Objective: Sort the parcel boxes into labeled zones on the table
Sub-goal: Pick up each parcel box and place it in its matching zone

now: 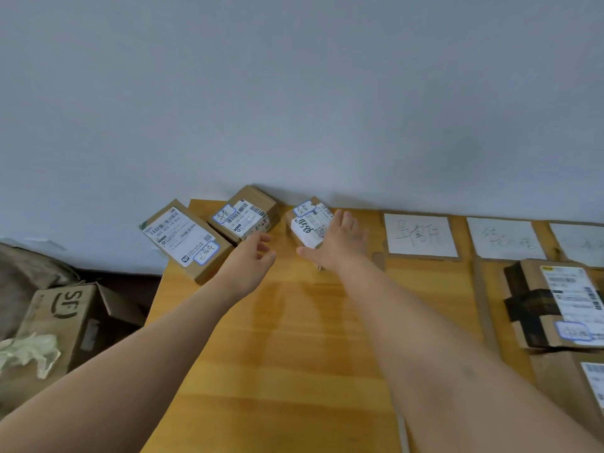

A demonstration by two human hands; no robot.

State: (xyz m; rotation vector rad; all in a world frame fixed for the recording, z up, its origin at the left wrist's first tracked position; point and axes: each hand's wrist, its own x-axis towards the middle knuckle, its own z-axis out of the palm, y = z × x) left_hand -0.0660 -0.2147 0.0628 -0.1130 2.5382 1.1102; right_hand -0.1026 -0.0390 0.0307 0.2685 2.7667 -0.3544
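now two hands reach for the far boxes

close by, the wooden counter (294, 354) runs under both arms. off its left side, on the floor, sits an open sf carton (62, 322) with crumpled wrap (29, 354) beside it. on the right, a taped parcel (552, 305) lies in front of a paper card, so i think it is sorted.

farther out, the left hand (251, 263) hovers with its fingers loosely curled. its grip is slack and holds nothing. it is just beside the middle box (245, 215), likely getting ready to pick it up. the right hand (340, 243) is flat, with straight fingers against the small box (307, 223). that grip is wide open too. it touches the box but does not close round it, maybe to slide or steady it.

the left box (186, 235) hangs partly over the counter's edge, so a bump could tip it off. all three boxes sit in the far left corner, in no zone yet. the zone cards (421, 235), white with handwriting, lie along the back by the wall (294, 93).
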